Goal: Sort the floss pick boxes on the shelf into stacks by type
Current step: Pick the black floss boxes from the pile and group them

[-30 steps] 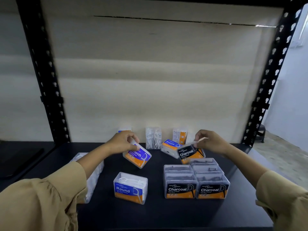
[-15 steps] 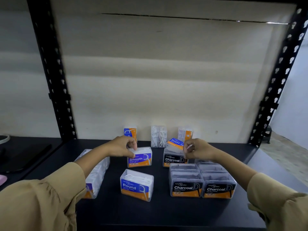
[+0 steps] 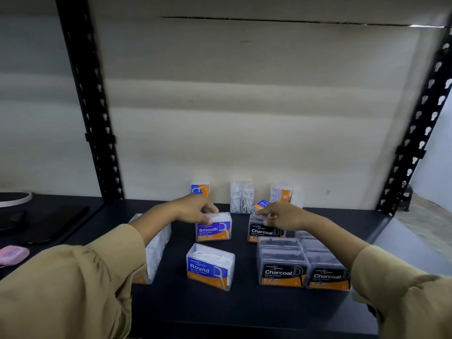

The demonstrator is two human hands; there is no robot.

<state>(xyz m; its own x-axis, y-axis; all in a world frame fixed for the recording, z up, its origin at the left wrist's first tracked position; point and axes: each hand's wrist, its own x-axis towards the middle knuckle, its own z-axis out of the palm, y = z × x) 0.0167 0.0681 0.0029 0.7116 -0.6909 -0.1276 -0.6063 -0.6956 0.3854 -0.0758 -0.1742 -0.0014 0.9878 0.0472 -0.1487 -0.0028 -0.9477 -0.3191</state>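
Sorted so far: two Charcoal boxes [image 3: 304, 275] stand side by side near the front edge of the shelf [image 3: 244, 309], on the wrist side of the right hand, with more dark boxes lined up behind them; whether any are stacked I cannot tell.
Left to sort: a Round box [image 3: 210, 266] alone toward the front, between the two forearms; another blue and orange box [image 3: 261, 204] just behind the right hand; three small boxes [image 3: 242, 196] upright at the back wall, beyond both hands; a clear box [image 3: 156, 245] partly hidden under the left forearm.
Progress: I judge it about midway, Charcoal furthest along.
Left hand [image 3: 195, 208]: fingers curled over the top of the Smooth box [image 3: 214, 227], which stands on the shelf; it appears to be grasping it.
Right hand [image 3: 281, 215]: fingers bent loosely on the top of a third Charcoal box [image 3: 263, 231], set upright behind the front row; touching, but whether it grasps or has let go I cannot tell.
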